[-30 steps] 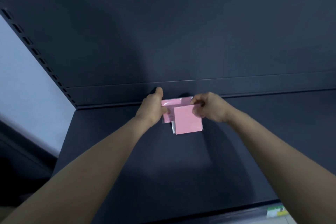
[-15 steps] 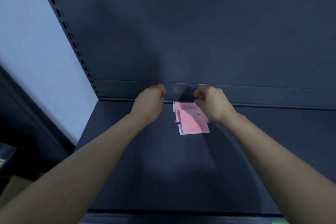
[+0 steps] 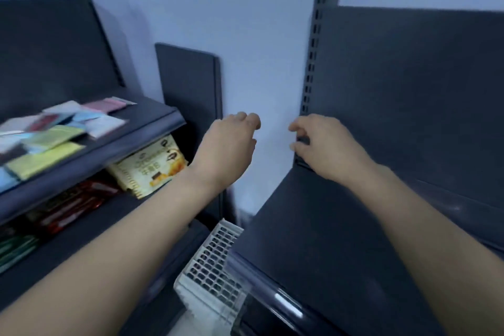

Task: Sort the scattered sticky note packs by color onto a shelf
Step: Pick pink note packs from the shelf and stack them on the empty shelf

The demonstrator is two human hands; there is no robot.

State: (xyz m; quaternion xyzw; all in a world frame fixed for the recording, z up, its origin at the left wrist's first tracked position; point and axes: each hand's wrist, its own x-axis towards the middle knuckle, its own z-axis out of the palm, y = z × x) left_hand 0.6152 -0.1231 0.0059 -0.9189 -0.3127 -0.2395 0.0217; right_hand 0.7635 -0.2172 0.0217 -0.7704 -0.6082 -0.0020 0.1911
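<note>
A scattered heap of sticky note packs (image 3: 51, 136) in pink, blue, green, yellow and white lies on the left shelf (image 3: 131, 142). My left hand (image 3: 226, 144) hovers in the gap between the two shelf units, fingers loosely curled, holding nothing. My right hand (image 3: 321, 144) hangs over the back left corner of the dark right shelf (image 3: 313, 240), fingers loosely curled and empty. The pink packs on the right shelf are out of view.
Below the left shelf lie a yellow snack bag (image 3: 150, 169) and red and green packets (image 3: 68, 207). A white perforated basket (image 3: 212, 267) stands low between the units. A slotted upright (image 3: 311, 63) edges the right shelf's back panel.
Both hands let go of the pink packs and pulled back. The view swung left, so the pink packs left the frame and the left shelf with the scattered packs came in.
</note>
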